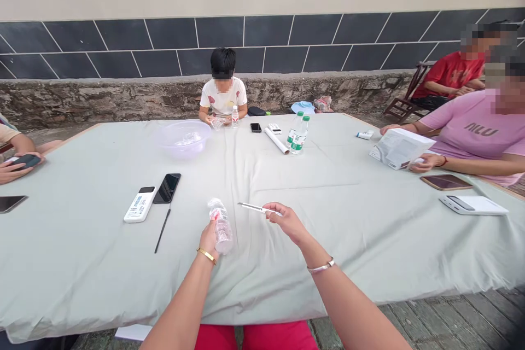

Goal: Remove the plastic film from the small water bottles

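My left hand (208, 239) is wrapped round a clear plastic bottle (222, 232) with a red-and-white label, which leans a little just above the cloth. The bottle's top looks crumpled or cut; I cannot tell which. In my right hand (287, 222) is a slim white utility knife (255, 208), pinched between thumb and fingers. Its blade tip points left toward the bottle, with a gap between them. The covered table (262, 279) lies beneath both hands.
A white power bank (140, 205) and a black phone (167, 188) with a strap lie left. Farther back stand a translucent basin (185, 145) and two green-capped bottles (300, 135), beside a white roll (276, 141). A person at right holds a white box (400, 147); others sit around.
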`<state>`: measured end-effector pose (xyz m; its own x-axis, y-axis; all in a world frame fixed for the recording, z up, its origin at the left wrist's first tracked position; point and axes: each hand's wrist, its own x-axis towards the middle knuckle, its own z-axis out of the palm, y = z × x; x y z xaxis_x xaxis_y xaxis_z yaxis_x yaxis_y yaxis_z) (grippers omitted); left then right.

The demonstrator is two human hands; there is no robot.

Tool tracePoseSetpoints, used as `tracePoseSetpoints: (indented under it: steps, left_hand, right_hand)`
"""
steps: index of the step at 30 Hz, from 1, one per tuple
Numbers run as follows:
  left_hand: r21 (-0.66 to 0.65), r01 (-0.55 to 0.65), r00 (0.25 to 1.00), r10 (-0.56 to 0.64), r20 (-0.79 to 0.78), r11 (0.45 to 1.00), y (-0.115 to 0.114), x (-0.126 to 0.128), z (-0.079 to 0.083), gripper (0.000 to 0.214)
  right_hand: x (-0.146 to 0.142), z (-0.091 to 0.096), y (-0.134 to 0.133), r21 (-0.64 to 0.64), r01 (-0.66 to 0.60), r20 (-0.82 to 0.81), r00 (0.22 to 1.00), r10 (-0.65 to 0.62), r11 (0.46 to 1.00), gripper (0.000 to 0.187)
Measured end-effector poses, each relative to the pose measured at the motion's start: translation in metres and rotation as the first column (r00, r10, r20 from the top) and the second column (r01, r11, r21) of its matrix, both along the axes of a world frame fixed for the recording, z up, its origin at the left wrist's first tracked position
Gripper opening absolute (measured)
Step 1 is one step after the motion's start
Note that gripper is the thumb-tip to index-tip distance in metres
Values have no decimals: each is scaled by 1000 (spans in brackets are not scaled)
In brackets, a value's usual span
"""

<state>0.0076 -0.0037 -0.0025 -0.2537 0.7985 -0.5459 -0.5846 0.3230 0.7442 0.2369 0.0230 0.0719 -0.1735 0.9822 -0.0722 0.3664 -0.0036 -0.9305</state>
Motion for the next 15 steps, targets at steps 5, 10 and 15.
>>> tracePoseSetpoints:
  steps: [5, 10, 15]
  left_hand:
    - [31, 33, 992, -29, -122, 999, -3, 1, 2, 44]
    - [21, 10, 927, -2, -374, 1000, -4, 6, -5, 46]
    - [-17, -18, 835, 5, -551, 1000, -4, 8, -10, 44]
  right_hand:
    - [-6, -67, 33, 223, 325, 380, 839, -389, 919, 31]
    - [-24, -76, 13, 318, 271, 415, 822, -390, 909, 29]
    - [-86, -70, -22, 35, -11, 205, 979, 4, 999, 28]
